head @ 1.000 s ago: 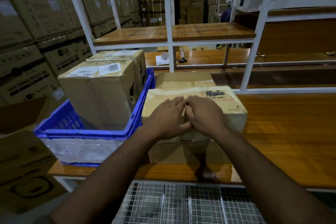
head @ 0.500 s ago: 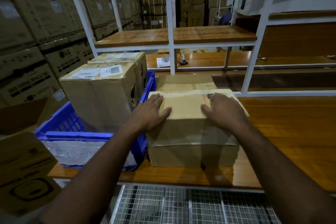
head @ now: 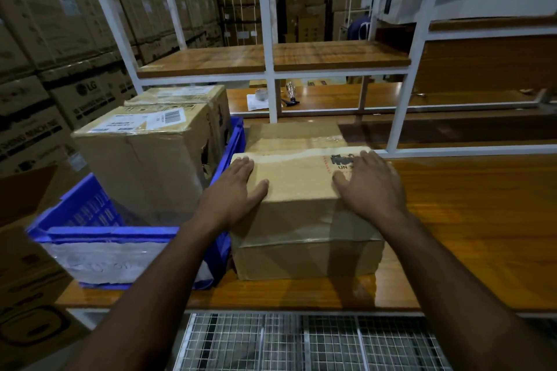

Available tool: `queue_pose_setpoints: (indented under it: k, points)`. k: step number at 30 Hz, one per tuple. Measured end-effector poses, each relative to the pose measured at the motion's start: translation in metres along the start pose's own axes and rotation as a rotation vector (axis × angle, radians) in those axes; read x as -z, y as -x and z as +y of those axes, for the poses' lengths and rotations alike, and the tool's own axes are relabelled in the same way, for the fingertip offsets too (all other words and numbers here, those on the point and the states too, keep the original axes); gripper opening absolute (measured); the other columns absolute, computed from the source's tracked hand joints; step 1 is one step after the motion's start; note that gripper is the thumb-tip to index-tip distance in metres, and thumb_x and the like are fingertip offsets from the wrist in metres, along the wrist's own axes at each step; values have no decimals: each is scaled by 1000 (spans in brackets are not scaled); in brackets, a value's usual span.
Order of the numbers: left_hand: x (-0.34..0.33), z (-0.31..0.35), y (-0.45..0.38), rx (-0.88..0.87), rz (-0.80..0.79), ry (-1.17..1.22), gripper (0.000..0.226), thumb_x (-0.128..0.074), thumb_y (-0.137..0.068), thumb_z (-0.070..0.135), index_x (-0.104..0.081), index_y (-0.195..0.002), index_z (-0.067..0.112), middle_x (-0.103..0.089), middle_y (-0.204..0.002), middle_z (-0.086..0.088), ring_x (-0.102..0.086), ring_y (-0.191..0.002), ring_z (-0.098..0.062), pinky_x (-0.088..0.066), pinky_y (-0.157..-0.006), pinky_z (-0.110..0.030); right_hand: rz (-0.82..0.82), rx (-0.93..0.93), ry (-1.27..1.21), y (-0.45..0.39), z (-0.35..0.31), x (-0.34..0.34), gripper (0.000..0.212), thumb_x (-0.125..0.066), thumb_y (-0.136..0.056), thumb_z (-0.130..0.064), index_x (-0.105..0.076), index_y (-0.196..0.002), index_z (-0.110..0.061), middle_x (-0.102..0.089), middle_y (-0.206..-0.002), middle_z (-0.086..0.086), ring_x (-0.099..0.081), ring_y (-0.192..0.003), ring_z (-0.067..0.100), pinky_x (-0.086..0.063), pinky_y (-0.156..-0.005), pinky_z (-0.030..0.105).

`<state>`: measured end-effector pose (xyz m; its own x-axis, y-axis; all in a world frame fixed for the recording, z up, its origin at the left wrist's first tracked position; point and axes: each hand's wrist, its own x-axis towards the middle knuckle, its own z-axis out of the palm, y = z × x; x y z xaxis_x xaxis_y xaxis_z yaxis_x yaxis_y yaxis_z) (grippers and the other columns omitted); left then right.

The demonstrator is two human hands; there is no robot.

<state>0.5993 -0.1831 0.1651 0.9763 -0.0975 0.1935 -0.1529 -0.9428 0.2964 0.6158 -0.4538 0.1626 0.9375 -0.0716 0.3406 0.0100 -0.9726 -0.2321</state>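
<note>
My fingers (head: 245, 164) lie straight and close together, flat on top of a taped cardboard box (head: 301, 214), curled round nothing. My left hand (head: 238, 190) presses the top near its left edge, thumb spread toward the middle. My right hand (head: 369, 187) presses near the right edge, partly covering a printed black mark.

The box sits on a wooden table (head: 467, 220), close to its near edge, with a flatter box (head: 295, 135) just behind it on the far side. Its left side is just beside a blue crate (head: 105, 232) holding two taller labelled cartons (head: 144, 159). A white shelf frame (head: 269, 84) rises at the far side. Wire mesh (head: 301, 340) lies below the table's near edge.

As I judge it, flat palms give no real hold. If I pull toward me, the box could slide past the table edge and drop onto the mesh. Pushed left, its corner could catch on the crate wall. Hard pressing could dent the top, since I cannot tell how full it is.
</note>
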Motion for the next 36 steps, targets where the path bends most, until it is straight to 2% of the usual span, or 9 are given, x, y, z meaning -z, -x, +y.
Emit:
queue_pose_setpoints:
  k: [5, 8, 11, 14, 17, 20, 23, 30, 36]
  points:
    - [-1, 1, 0, 14, 34, 34, 73, -36, -100, 62, -23, -160, 23, -17, -168, 5, -14, -153, -11, -23, -121, -41, 47, -15, -37, -4, 4, 8, 44, -47, -92, -50, -66, -113, -16, -65, -106, 3, -60, -94, 19, -53, -76, 37]
    - [-1, 4, 3, 22, 76, 92, 72, -41, -100, 59, -28, -159, 20, -21, -167, 2, -18, -153, -13, -24, -121, -41, 69, -5, -104, -5, 11, 6, 35, -49, -93, -45, -66, -109, -18, -67, -103, 1, -61, -87, 15, -54, -64, 33]
    - [-6, 4, 11, 71, 180, 196, 73, -49, -98, 56, -31, -157, 17, -26, -166, -1, -25, -151, -18, -27, -118, -40, 270, -17, -363, 17, 26, -8, 33, -49, -98, -41, -62, -119, -19, -67, -110, -1, -57, -89, 7, -40, -53, 18]
    - [-13, 4, 21, 158, 279, 414, 75, -55, -95, 57, -30, -156, 20, -36, -160, -3, -40, -141, -23, -38, -108, -41, 324, -188, -677, 51, 42, -25, 55, -42, -97, -62, -42, -140, -27, -58, -114, -16, -57, -88, 0, -41, -56, 17]
    - [-19, 1, 32, 262, 278, 619, 83, -54, -91, 66, -26, -157, 24, -40, -157, -5, -44, -137, -26, -43, -106, -46, 236, -252, -817, 83, 52, -49, 60, -30, -88, -82, -44, -128, -38, -61, -101, -20, -62, -79, 2, -50, -54, 26]
    - [-23, 5, 45, 332, 309, 636, 81, -47, -88, 76, -33, -152, 26, -52, -145, -5, -53, -124, -23, -48, -95, -43, 55, -287, -846, 104, 58, -73, 46, -36, -89, -78, -48, -108, -38, -65, -95, -9, -65, -79, 13, -57, -64, 43]
    - [-25, 12, 54, 353, 378, 633, 74, -46, -87, 76, -45, -139, 24, -58, -121, 3, -56, -105, -17, -52, -88, -43, -12, -304, -890, 109, 58, -78, 43, -44, -89, -68, -49, -113, -33, -64, -104, -7, -64, -92, 16, -57, -79, 48]
    - [-34, 8, 62, 431, 414, 913, 65, -51, -86, 72, -53, -128, 23, -61, -119, 0, -60, -104, -17, -54, -85, -44, 148, -190, -910, 80, 50, -19, 44, -49, -91, -66, -49, -124, -37, -60, -112, -15, -60, -102, 12, -54, -72, 38]
    - [-75, 17, 73, 629, 149, 1452, 50, -46, -99, 57, -59, -130, 20, -65, -124, -11, -66, -110, -32, -62, -75, -49, 401, 75, -588, 37, 23, 54, 51, -63, -90, -51, -52, -135, -27, -60, -130, -2, -53, -119, 17, -47, -98, 50]
